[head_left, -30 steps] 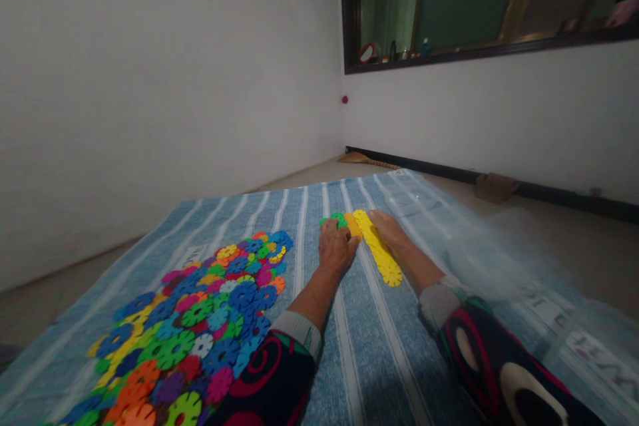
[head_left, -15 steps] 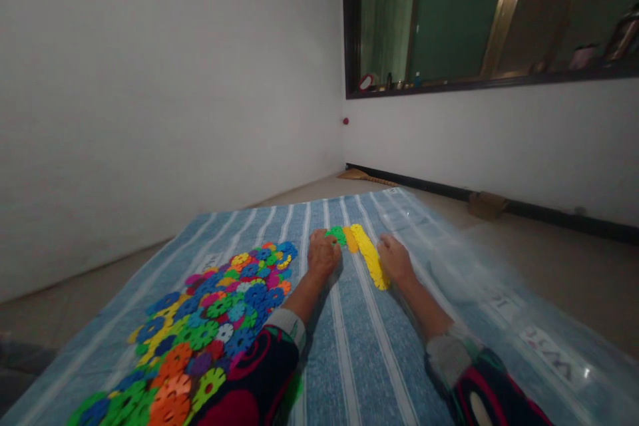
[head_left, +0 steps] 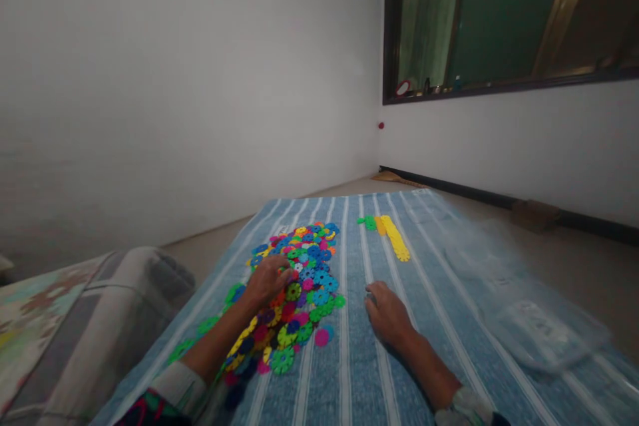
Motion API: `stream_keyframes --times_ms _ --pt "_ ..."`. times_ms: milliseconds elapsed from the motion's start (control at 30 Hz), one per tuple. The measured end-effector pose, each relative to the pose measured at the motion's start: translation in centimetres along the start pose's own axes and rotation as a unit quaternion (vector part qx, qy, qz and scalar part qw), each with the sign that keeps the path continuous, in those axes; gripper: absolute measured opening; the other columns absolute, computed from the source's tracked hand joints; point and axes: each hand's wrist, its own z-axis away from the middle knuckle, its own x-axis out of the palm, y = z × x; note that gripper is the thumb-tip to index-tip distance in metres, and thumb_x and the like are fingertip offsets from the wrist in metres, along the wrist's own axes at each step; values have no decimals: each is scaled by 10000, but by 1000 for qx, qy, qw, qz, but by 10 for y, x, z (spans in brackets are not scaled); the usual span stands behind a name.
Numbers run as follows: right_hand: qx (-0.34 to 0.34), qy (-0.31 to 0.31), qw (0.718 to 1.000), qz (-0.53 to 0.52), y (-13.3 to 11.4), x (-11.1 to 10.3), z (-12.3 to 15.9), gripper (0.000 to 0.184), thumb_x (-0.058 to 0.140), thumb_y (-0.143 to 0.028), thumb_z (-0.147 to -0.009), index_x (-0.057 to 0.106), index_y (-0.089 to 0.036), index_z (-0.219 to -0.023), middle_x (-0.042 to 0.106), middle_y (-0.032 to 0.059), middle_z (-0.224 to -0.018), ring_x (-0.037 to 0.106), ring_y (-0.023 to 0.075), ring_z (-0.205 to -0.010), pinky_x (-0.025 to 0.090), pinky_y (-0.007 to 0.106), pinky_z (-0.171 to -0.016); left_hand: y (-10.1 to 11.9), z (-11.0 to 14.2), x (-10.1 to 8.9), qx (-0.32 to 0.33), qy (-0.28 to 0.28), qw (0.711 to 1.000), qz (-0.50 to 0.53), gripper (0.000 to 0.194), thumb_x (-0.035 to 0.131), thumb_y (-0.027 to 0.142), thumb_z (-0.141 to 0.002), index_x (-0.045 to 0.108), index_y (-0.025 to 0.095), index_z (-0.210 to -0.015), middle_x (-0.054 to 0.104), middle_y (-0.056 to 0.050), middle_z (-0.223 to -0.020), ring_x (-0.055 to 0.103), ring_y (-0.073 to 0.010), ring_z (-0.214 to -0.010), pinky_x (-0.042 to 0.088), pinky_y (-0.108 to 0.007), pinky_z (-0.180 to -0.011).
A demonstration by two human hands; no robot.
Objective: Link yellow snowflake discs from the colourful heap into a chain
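My left hand (head_left: 269, 279) is over the pile of colourful snowflake discs (head_left: 304, 273), palm down. Its fingers bend loosely, thumb apart from them, and I see no disc between them. My right hand (head_left: 387, 313) rests low over the striped cloth to the right of the pile, its fingers curled in with nothing visible in them. Farther off lies a row of yellow snowflake discs (head_left: 396, 239), overlapping in a slanting line. Beside its far end are a short orange row (head_left: 380, 225) and some green discs (head_left: 370, 223).
A blue and white striped cloth (head_left: 344, 373) lies under everything. On its right side is a clear plastic bag (head_left: 539, 326). A grey folded blanket (head_left: 144, 286) is at the left. By the wall stands a small brown box (head_left: 535, 215), with a broom (head_left: 394, 178) farther back.
My left hand has left the green discs and moved left and nearer, onto the pile. My right hand has drawn back from the yellow row. The view has turned left.
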Motion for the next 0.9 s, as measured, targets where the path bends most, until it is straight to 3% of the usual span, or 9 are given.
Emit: stream_keyframes --times_ms 167,367,633,900 --pt "-32 16 995 91 7 16 21 295 464 -132 -876 662 -164 -1092 605 152 -1312 571 256 -1208 412 399 -1054 -28 79 -30 -84 -42 995 -23 341 427 441 -785 678 213 -748 740 -72 -898 675 -256 -896 505 -368 -852" --pt "-57 22 991 116 12 15 26 247 485 -143 -892 674 -167 -1050 608 153 -1311 571 252 -1215 401 406 -1073 -37 140 -30 -125 -17 992 -2 314 455 427 -784 693 223 -764 752 -71 -923 695 -266 -908 535 -388 -845" --pt "-58 18 995 80 19 13 26 255 470 -162 -889 691 -160 -1015 613 156 -1290 576 245 -1203 415 393 -1054 -27 170 -11 -70 51 996 10 313 479 432 -831 690 222 -735 756 -88 -902 693 -273 -949 548 -418 -885" --pt "-53 -1 998 31 27 8 26 270 431 -227 -893 693 -171 -920 624 144 -1240 589 234 -1169 433 382 -1027 0 176 3 -65 78 995 -14 220 521 318 -822 710 210 -790 761 -87 -969 678 -243 -1020 530 -395 -949"
